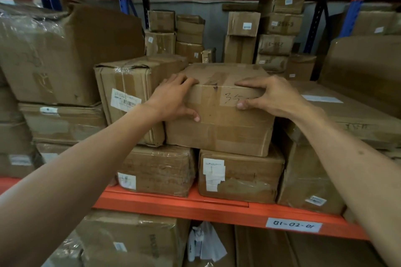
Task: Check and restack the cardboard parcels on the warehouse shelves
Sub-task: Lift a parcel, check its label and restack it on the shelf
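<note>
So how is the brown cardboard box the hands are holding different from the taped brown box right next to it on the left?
The held brown cardboard box has handwritten marks on its front; the taped brown box beside it carries a printed white barcode label. The held box has the left hand and right hand gripping its top front edge; the neighbour is untouched. The neighbour's top looks crumpled with wrinkled clear tape; the held box's top is flatter. Both sit on lower boxes.

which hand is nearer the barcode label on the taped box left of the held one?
Left. The left hand grips the held parcel beside the barcode label; the right hand holds its far corner.
</note>
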A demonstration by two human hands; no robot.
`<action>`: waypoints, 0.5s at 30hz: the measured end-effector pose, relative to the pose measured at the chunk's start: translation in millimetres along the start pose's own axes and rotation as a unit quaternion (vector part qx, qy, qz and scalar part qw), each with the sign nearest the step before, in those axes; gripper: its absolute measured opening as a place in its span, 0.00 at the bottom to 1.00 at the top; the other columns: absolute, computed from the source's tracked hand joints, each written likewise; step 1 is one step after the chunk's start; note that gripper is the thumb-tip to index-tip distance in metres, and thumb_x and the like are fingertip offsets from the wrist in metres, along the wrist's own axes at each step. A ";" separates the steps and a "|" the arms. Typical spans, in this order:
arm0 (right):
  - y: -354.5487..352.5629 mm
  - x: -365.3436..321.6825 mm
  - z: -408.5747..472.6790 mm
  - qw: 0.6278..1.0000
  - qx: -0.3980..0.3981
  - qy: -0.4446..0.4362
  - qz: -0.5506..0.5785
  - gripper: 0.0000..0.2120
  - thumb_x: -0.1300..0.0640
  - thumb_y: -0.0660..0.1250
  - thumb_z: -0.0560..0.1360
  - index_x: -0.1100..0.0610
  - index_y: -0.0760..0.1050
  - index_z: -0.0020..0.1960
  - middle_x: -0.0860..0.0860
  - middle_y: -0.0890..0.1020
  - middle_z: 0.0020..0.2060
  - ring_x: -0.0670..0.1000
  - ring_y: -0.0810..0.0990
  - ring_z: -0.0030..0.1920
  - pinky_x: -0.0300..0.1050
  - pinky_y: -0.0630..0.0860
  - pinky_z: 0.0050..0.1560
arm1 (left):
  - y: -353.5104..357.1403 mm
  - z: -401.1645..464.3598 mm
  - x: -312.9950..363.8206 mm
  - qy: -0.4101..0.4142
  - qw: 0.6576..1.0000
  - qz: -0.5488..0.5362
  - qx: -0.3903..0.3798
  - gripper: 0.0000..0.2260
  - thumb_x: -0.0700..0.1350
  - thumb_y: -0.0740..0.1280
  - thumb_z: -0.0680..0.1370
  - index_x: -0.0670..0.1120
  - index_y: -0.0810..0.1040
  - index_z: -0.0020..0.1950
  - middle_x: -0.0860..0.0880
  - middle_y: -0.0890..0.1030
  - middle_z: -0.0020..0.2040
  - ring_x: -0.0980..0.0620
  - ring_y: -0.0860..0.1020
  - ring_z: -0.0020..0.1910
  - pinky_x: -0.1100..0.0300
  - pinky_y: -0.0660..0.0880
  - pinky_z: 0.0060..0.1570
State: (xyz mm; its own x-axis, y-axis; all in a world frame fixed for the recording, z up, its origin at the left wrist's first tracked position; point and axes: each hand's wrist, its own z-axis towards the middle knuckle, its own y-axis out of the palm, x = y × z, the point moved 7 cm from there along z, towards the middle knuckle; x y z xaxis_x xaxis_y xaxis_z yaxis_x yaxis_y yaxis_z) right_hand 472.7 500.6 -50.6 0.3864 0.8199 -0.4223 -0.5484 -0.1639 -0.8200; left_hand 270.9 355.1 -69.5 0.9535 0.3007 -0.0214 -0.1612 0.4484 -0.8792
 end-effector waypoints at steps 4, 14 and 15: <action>5.0 20.3 -11.3 0.992 0.043 0.075 0.094 0.36 0.37 0.82 0.65 0.33 0.74 0.70 0.49 0.63 0.78 0.57 0.61 0.79 0.60 0.62 0.77 | -3.9 -3.9 1.3 -0.021 1.000 -0.018 -0.005 0.44 0.67 0.75 0.67 0.53 0.65 0.77 0.47 0.68 0.73 0.44 0.64 0.73 0.40 0.61 0.73; 9.7 24.8 -16.1 0.970 0.080 0.080 0.213 0.25 0.48 0.82 0.68 0.42 0.82 0.64 0.41 0.73 0.64 0.42 0.67 0.64 0.39 0.65 0.61 | 0.2 -9.5 12.3 -0.063 0.997 0.037 0.035 0.38 0.64 0.76 0.68 0.52 0.68 0.73 0.45 0.70 0.69 0.42 0.65 0.70 0.40 0.63 0.68; 10.2 27.6 -14.9 0.969 0.072 0.077 0.223 0.24 0.48 0.82 0.69 0.41 0.82 0.64 0.40 0.72 0.63 0.42 0.67 0.64 0.38 0.66 0.59 | -0.6 -8.8 14.9 -0.066 0.996 0.047 0.040 0.38 0.64 0.76 0.68 0.51 0.68 0.73 0.45 0.69 0.69 0.42 0.65 0.70 0.40 0.64 0.68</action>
State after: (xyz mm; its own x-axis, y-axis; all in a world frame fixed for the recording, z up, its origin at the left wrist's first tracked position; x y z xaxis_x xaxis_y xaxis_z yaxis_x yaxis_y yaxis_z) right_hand 488.8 513.4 -76.4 0.1870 0.5916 -0.7842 -0.7800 -0.3959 -0.4847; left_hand 287.5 351.9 -73.5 0.8926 0.4495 -0.0345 -0.2723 0.4767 -0.8358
